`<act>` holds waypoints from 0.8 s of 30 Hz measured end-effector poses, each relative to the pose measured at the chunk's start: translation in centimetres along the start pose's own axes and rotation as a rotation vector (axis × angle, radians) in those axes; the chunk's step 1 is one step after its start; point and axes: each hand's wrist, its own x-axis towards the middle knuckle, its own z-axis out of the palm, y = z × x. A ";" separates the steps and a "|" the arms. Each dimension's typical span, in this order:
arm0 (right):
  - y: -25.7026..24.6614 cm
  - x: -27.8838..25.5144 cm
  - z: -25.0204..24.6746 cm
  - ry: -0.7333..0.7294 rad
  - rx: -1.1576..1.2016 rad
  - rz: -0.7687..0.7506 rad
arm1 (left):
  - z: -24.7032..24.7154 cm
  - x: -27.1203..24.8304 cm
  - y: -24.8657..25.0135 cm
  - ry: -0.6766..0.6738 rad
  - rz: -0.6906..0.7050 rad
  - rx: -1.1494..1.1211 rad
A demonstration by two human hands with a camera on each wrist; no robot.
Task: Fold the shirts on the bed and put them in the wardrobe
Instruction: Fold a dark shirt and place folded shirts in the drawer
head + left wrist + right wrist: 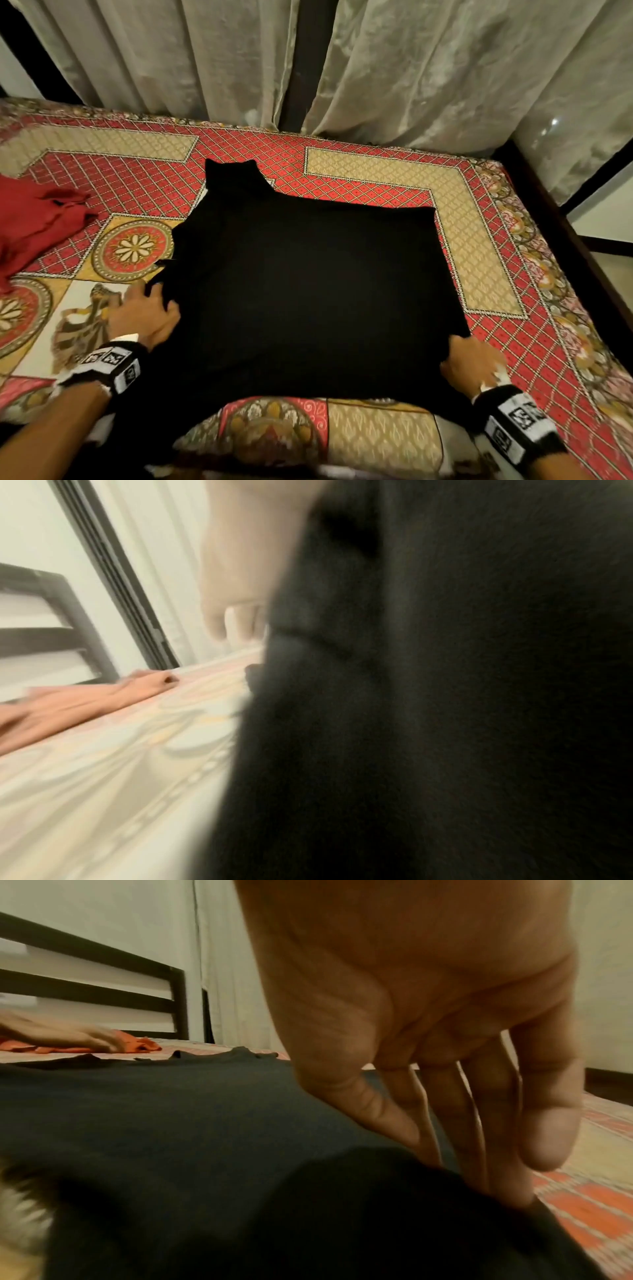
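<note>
A black shirt [308, 281] lies spread flat on the patterned bedsheet [479, 212], its collar end pointing away from me. My left hand [144, 315] grips the shirt's left edge, and black cloth shows between its curled fingers. The left wrist view is blurred; the black shirt [445, 696] fills its right half beside my left hand [236, 588]. My right hand [472, 366] holds the near right corner. In the right wrist view its fingers [496, 1123] and thumb reach down and pinch a raised fold of the black shirt [171, 1123]. A crumpled red shirt [34, 219] lies at the far left.
Pale curtains [411, 68] hang along the far side of the bed. A dark slatted headboard [103, 988] stands to the left, behind the red shirt [137, 1045]. The dark bed frame [548, 212] marks the right edge, with floor beyond it.
</note>
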 end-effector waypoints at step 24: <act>-3.8 35.6 -12.2 0.326 0.122 -0.163 | -3.8 29.9 23.8 -0.149 0.693 0.108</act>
